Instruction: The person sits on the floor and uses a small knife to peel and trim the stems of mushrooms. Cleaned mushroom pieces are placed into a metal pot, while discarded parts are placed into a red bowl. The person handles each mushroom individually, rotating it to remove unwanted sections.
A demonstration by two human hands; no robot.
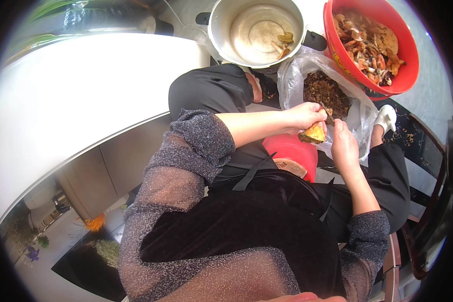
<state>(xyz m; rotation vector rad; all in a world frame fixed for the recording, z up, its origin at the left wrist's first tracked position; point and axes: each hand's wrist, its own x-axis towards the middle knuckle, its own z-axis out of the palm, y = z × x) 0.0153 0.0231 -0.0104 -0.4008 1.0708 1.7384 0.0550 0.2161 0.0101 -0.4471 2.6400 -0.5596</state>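
Note:
My left hand (305, 116) grips a mushroom (312, 133) with a yellow, brown-edged cap. My right hand (344, 145) holds a small knife (327, 112), its blade against the mushroom's stem near my left fingers. Most of the knife's handle is hidden in my right palm. Both hands are over the near side of a clear plastic bag (291, 77), which stands open with dark brown trimmings (324, 90) inside. Beyond the bag, a metal pot (249, 26) contains a few mushroom pieces (285, 39). To its right, a red bucket (409, 71) is partly filled with mushrooms (373, 45).
A red plastic container (296, 149) bearing a label sits between my legs. On the left runs a white countertop (90, 83) above cabinets (94, 177). Loose scraps (407, 136) lie on the floor beside my white shoe (386, 119). A dark wooden chair frame (424, 128) stands at right.

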